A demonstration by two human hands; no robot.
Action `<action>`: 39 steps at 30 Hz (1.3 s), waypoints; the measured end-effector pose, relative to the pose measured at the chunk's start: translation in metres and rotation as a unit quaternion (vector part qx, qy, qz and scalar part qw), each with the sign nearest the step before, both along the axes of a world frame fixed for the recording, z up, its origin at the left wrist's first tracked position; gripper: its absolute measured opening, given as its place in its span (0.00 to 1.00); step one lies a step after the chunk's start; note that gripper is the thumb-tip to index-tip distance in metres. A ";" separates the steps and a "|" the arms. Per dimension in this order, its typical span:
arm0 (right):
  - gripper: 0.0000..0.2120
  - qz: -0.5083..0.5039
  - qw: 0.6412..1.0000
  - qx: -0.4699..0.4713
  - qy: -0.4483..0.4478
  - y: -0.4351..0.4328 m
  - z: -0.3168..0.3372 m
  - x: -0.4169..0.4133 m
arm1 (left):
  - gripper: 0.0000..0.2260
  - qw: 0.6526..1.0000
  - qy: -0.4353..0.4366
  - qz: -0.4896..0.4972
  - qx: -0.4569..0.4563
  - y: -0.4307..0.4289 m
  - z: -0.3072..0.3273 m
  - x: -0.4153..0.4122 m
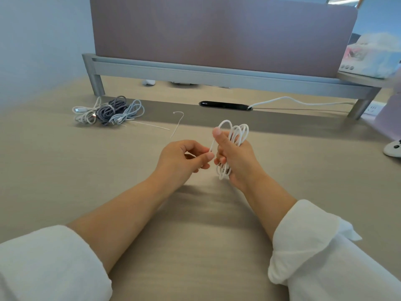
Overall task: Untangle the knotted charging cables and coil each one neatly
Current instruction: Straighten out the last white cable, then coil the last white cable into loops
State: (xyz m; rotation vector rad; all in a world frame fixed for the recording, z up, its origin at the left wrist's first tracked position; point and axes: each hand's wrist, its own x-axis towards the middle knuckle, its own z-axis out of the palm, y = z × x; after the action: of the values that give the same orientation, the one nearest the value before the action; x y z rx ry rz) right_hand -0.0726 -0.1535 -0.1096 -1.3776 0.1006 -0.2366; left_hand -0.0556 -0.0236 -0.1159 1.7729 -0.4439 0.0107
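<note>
My right hand (235, 158) grips a white charging cable (237, 132) wound into several long loops, which stick out above and below the fist. My left hand (184, 158) pinches the loose strand of that same cable beside the coil, thumb against forefinger. At the far left of the desk lies a pile of cables (108, 110): white, dark grey and light grey ones, lying against one another. A thin white tie (176, 124) with a hooked end and another straight one (149, 125) lie between the pile and my hands.
A mauve partition (217, 33) on grey metal legs closes the back of the beige desk (65, 170). A black cable port (223, 104) has a white cord (293, 101) running right. A white gadget (392, 148) sits at the right edge.
</note>
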 end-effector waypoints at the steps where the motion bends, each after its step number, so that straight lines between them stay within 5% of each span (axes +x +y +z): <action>1: 0.09 0.002 1.000 -0.012 -0.010 0.001 0.001 -0.001 | 0.04 1.000 0.000 -0.006 -0.001 -0.002 -0.001 -0.002; 7: 0.11 -0.078 0.997 -0.006 -0.015 0.004 0.000 0.002 | 0.08 0.999 -0.024 -0.007 0.030 -0.007 -0.007 -0.004; 11: 0.20 -0.038 0.998 0.050 -0.005 0.002 0.000 0.003 | 0.15 0.991 -0.089 0.068 0.079 -0.003 -0.005 0.000; 17: 0.23 0.083 0.996 0.016 -0.003 0.005 -0.004 0.000 | 0.28 0.978 0.155 -0.139 0.015 0.003 0.001 0.002; 20: 0.21 0.122 0.991 -0.059 0.006 0.004 -0.004 -0.002 | 0.20 0.942 0.225 -0.247 0.043 0.008 0.006 -0.001; 25: 0.13 0.153 0.985 -0.084 -0.002 0.006 0.001 -0.004 | 0.02 0.943 0.208 -0.243 0.097 0.015 0.009 0.006; 29: 0.02 0.101 0.988 -0.110 0.037 0.011 0.002 0.020 | 0.06 0.943 0.197 -0.215 0.161 0.023 0.010 0.021; 36: 0.09 0.063 0.973 -0.219 0.044 0.029 0.003 0.088 | 0.05 0.950 0.119 -0.079 0.279 0.044 0.013 0.076; 39: 0.11 0.079 0.972 -0.219 0.028 0.035 0.001 0.108 | 0.02 0.931 0.171 -0.110 0.303 0.050 0.021 0.097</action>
State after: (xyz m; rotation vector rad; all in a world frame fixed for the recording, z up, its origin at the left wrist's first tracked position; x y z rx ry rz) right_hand 0.0357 -0.1188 -0.1084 -1.8233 -0.0165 -0.0872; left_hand 0.0413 0.0265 -0.0952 2.2591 -0.4106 -0.6483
